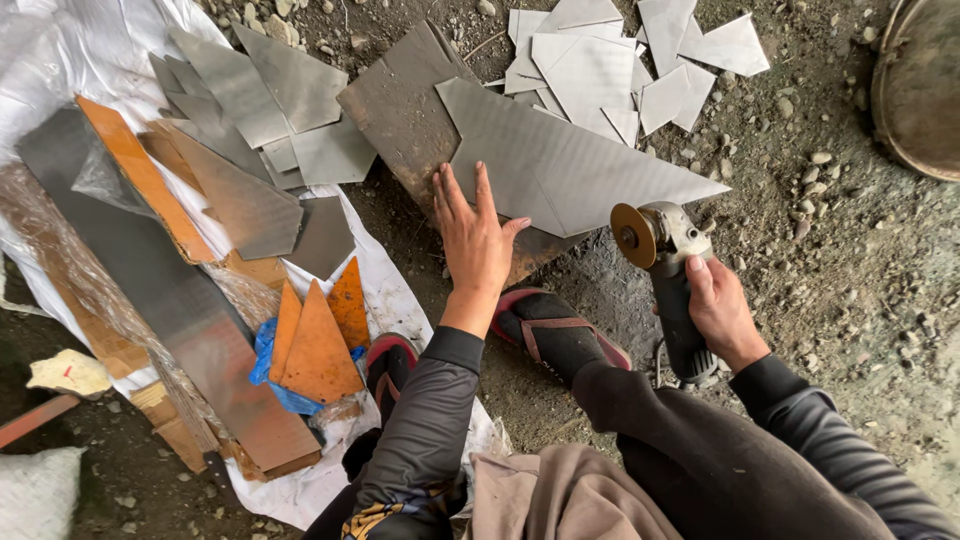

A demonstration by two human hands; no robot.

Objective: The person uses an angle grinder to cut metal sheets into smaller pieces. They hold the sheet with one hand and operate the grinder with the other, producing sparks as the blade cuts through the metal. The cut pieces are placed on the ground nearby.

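My left hand (474,235) lies flat, fingers spread, on the near edge of a grey arrow-shaped metal sheet (560,165). That sheet rests on a rusty brown plate (400,110) on the ground. My right hand (718,305) grips the dark body of an angle grinder (668,270). Its orange disc (632,235) hangs just off the sheet's right point, apart from it. My feet in sandals (555,330) sit below the plate.
Cut grey metal pieces (250,100) and orange triangles (320,340) lie on white plastic sheeting (60,50) at left. More pale offcuts (620,60) lie at the top. A round rusty pan (920,85) sits top right. Gravel covers the ground.
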